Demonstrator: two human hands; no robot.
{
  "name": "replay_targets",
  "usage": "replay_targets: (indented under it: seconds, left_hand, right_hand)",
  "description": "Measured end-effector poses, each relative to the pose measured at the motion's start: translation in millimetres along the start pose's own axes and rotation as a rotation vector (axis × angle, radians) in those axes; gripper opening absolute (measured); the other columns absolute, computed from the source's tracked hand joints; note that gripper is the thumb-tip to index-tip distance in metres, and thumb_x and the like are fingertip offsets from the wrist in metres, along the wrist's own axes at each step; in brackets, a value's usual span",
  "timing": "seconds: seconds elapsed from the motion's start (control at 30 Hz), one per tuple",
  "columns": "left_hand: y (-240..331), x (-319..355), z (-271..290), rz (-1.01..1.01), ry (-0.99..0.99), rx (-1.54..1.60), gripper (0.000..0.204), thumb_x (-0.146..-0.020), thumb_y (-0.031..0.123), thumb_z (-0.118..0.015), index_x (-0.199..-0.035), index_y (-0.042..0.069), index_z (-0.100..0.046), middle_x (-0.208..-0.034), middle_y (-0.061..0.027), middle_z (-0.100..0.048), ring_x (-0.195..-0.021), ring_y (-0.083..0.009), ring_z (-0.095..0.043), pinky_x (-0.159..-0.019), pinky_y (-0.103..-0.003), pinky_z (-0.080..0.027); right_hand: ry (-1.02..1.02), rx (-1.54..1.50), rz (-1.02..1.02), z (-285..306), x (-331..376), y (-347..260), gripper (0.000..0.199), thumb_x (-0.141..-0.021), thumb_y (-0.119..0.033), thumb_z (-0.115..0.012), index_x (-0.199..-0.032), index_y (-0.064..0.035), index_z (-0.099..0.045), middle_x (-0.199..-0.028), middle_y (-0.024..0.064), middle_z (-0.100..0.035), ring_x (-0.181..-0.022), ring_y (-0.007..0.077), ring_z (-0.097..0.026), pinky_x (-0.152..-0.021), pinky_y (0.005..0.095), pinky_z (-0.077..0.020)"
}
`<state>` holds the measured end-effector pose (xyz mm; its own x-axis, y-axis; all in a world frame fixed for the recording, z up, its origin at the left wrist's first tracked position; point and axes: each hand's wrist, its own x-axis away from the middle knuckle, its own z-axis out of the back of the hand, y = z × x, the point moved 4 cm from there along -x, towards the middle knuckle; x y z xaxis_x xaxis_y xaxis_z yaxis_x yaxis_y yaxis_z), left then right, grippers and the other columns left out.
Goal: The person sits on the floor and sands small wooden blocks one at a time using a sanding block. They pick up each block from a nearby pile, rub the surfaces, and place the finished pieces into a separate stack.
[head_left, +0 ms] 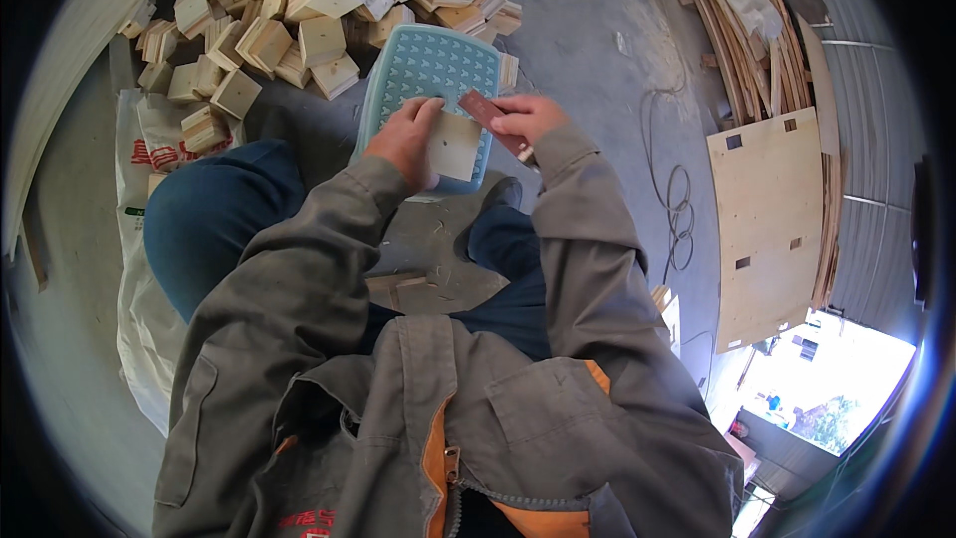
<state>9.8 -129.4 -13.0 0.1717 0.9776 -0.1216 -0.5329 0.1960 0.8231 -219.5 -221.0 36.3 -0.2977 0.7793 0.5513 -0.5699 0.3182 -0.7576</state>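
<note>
- Left: square, pale wooden blocks (239, 95) heaped on the grey floor (588, 50).
- Centre: the left hand (406, 139) grips a square, pale wooden piece (455, 157) over a light-blue plastic stool (418, 60).
- Beside it: the right hand (533, 120) grips a flat, reddish-brown strip (486, 114) near the piece's upper corner.
- Far right: a tan plywood panel (767, 209).

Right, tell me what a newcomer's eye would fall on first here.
Probably the big heap of square wood blocks at the upper left, then the glaring bright opening at the lower right. At the upper middle stands a light blue plastic stool, over which the left hand holds a flat wood square and the right hand a reddish-brown strip.
</note>
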Motion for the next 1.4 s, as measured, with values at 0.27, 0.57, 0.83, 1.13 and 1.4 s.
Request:
replay_targets:
  seconds: [0.27,0.57,0.83,1.13,1.4]
  left_hand:
    - [-3.3,-2.8,-9.0,0.008,-0.016,-0.054,0.090,-0.065,0.004,-0.086,-0.147,0.006,-0.049,-0.147,-0.0224,-0.053,-0.134,-0.0449,-0.056,-0.112,-0.045,-0.052]
    - [-7.6,-5.0,-5.1,0.017,-0.032,-0.061,0.097,-0.064,0.009,-0.089,-0.150,0.007,-0.047,-0.150,-0.0221,-0.051,-0.136,-0.0438,-0.056,-0.113,-0.046,-0.051]
    - [4.8,-4.5,-2.6,0.045,-0.040,-0.083,0.093,-0.065,0.010,-0.089,-0.148,0.007,-0.048,-0.149,-0.0225,-0.052,-0.135,-0.0451,-0.056,-0.112,-0.046,-0.052]
    - [4.9,-6.8,-6.7,0.076,-0.027,-0.073,0.089,-0.066,0.005,-0.087,-0.146,0.007,-0.048,-0.149,-0.0215,-0.052,-0.136,-0.0443,-0.054,-0.114,-0.045,-0.050]
    - [-2.0,-5.4,-7.6,0.034,-0.004,-0.075,0.093,-0.064,0.008,-0.088,-0.147,0.007,-0.048,-0.147,-0.0219,-0.053,-0.135,-0.0439,-0.056,-0.112,-0.046,-0.052]
  right_hand:
    - [0.031,-0.214,-0.184,25.8,58.3,76.4,0.051,-0.091,-0.016,-0.078,-0.138,0.0004,-0.071,-0.115,0.0092,-0.075,-0.096,0.0152,-0.070,-0.082,0.0305,-0.0560]
    - [0.179,-0.067,0.188,-14.3,39.7,-14.8,0.057,-0.092,-0.021,-0.079,-0.145,-0.0015,-0.066,-0.127,0.0126,-0.075,-0.110,0.0181,-0.069,-0.097,0.0314,-0.0547]
    - [0.431,-0.072,0.289,-39.6,46.8,61.7,0.063,-0.083,-0.025,-0.084,-0.139,-0.0009,-0.069,-0.137,0.0211,-0.071,-0.126,0.0327,-0.069,-0.109,0.0405,-0.0541]
    - [0.659,0.303,0.381,-51.3,107.5,61.6,0.061,-0.084,-0.027,-0.085,-0.140,-0.0074,-0.068,-0.149,0.0223,-0.062,-0.136,0.0392,-0.062,-0.113,0.0459,-0.0509]
    - [0.575,0.096,0.436,-66.6,72.8,54.7,0.059,-0.089,-0.021,-0.082,-0.143,-0.0038,-0.065,-0.151,0.0218,-0.061,-0.136,0.0346,-0.062,-0.112,0.0440,-0.0510]
